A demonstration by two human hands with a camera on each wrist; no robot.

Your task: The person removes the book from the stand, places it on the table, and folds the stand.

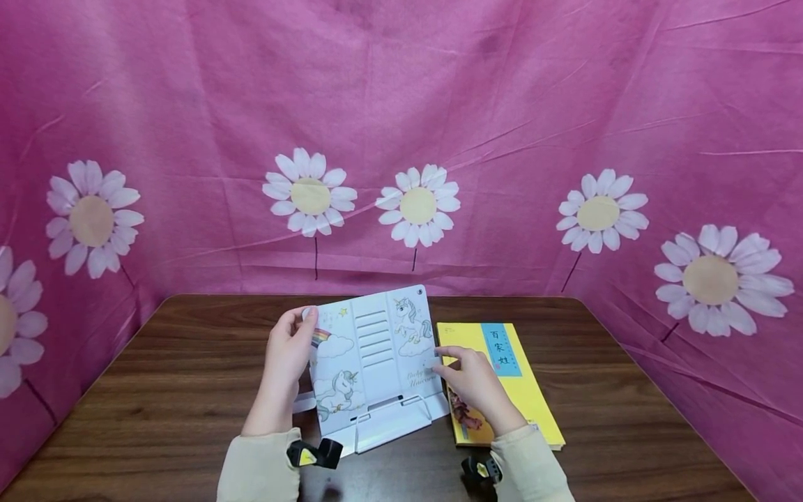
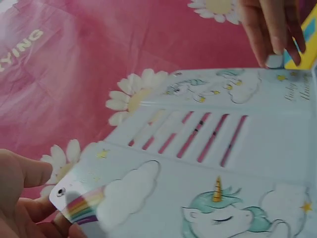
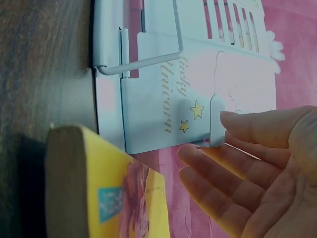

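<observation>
A white book stand [image 1: 381, 380] with unicorn pictures and a column of slots stands tilted on the table. My left hand [image 1: 285, 359] grips its upper left corner, thumb in front and fingers behind. At its right edge is my right hand [image 1: 477, 383], its thumb and fingers around a small white tab [image 3: 216, 124] that folds over the front of the panel. A ledge [image 1: 394, 427] with a wire page holder [image 3: 179, 32] juts from the bottom of the stand. In the left wrist view the stand's lower edge runs out of frame.
A yellow book [image 1: 530, 394] with a blue title label lies to the right, just under my right hand. The dark wooden table [image 1: 188, 390] carries both things. A pink cloth [image 1: 502, 84] with white daisies hangs behind and at the sides.
</observation>
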